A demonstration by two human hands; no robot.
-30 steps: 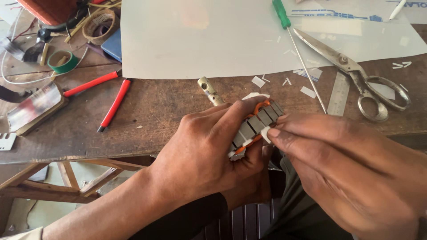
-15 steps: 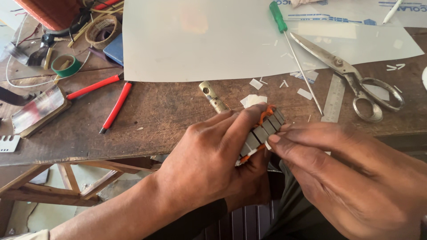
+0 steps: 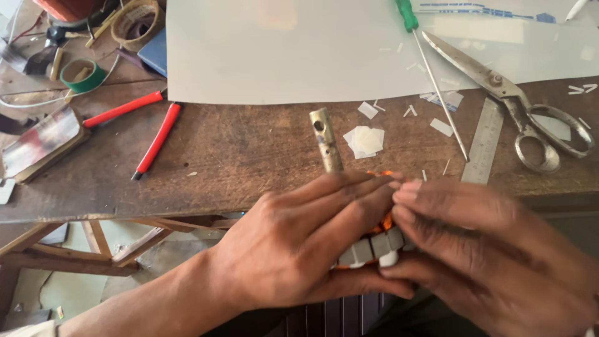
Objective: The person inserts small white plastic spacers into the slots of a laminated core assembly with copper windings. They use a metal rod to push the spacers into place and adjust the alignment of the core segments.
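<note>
Since the earlier frames your view has slid toward 9 o'clock, so the scissors (image 3: pixel 521 115) now sit at 2 o'clock and your hands have dropped toward 6 o'clock; your left hand (image 3: pixel 306 246) is wrapped around the small motor core (image 3: pixel 373 244), fingers curled over its top and thumb beneath, likely to steady it off the bench edge (image 3: pixel 125 209); your right hand (image 3: pixel 493 256) closes in from 3 o'clock, fingertips pinched at the upper edge of the core, though whether they grip a slip of paper there you cannot tell; the core shows grey, blocky laminated steel segments, orange winding glinting behind, and white insulation at its lower rim; at 12 o'clock of your hands lies a dull brass tube (image 3: pixel 326 138), cylindrical and pierced by a hole, with white paper offcuts (image 3: pixel 365 140) just beside it; farther off, red-handled pliers (image 3: pixel 146 128) at 10 o'clock and a steel ruler (image 3: pixel 485 142) near the scissors.
</note>
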